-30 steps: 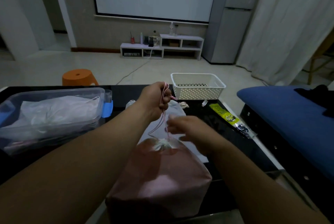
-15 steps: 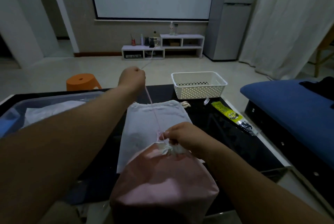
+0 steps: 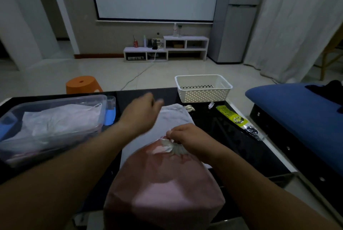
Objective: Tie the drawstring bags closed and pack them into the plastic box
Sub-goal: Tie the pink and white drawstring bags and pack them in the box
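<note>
A full pink drawstring bag [image 3: 163, 189] stands at the near edge of the black table [image 3: 232, 148], its gathered neck [image 3: 171, 147] cinched tight. My right hand [image 3: 187, 138] pinches that neck from the right. My left hand [image 3: 142, 114] hovers blurred above a flat pale bag [image 3: 172, 116] lying behind the pink one; its fingers look loosely extended and no cord shows in it. The clear plastic box [image 3: 55, 118] with blue latches sits at the left and holds several pale bags.
A white perforated basket [image 3: 203, 88] stands at the table's far right. A yellow-green packet [image 3: 233, 117] and small bits lie near it. An orange stool [image 3: 83, 84] stands beyond the table, a blue couch [image 3: 300, 111] to the right.
My left hand, which had pulled the pink cord up and away, has dropped back down toward the bag and no longer shows the cord. My right hand stays at the neck.
</note>
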